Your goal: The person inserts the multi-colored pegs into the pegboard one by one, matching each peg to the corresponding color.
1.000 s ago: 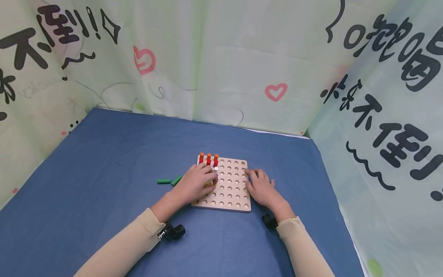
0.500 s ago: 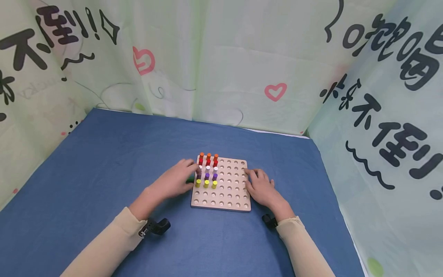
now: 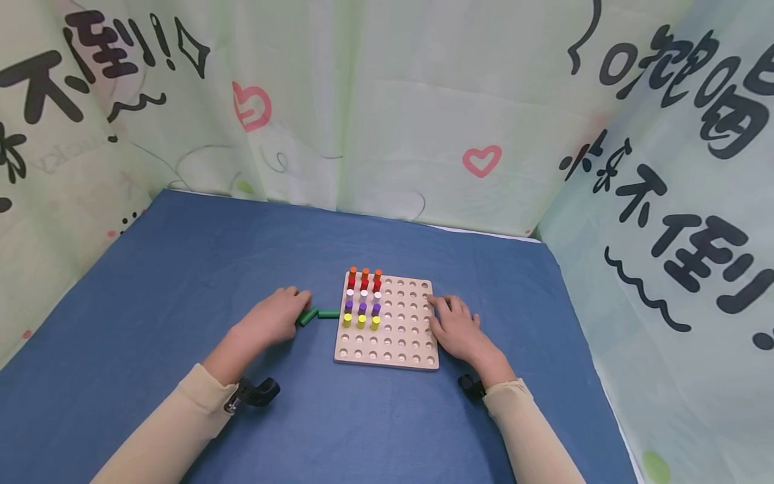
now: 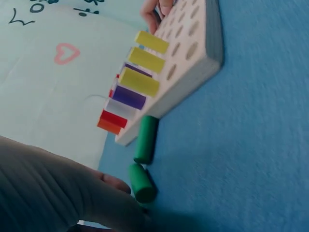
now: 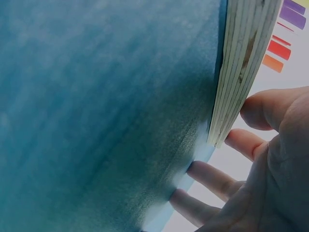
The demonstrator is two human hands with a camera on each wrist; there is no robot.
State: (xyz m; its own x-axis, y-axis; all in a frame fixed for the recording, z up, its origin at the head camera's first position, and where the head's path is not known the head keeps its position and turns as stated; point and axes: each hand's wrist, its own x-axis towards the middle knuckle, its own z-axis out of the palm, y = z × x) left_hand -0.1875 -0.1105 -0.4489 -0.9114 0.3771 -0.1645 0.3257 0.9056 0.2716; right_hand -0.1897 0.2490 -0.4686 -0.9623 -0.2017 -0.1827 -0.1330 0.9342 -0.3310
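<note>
A wooden peg board (image 3: 405, 336) lies on the table, with upright orange, red, white, purple and yellow pegs (image 3: 361, 321) in rows of three at its left. To its left lie two green pegs, one (image 3: 328, 314) by the board's edge and the other (image 3: 307, 316) beside my left hand (image 3: 272, 316). That hand is low over the table, its fingertips mostly hidden in the head and left wrist views; whether it pinches anything is unclear. My right hand (image 3: 458, 328) rests against the board's right edge, thumb and index finger (image 5: 244, 142) touching it, other fingers spread.
Blue cloth (image 3: 211, 255) covers the table. Pale printed curtains (image 3: 387, 121) hang behind it and at both sides. Holes without pegs (image 3: 401, 329) fill the board's right side and its front rows.
My left hand has moved from above the board leftward to the green pegs, uncovering the white, purple and yellow pegs. My right hand has stayed at the board's edge.
</note>
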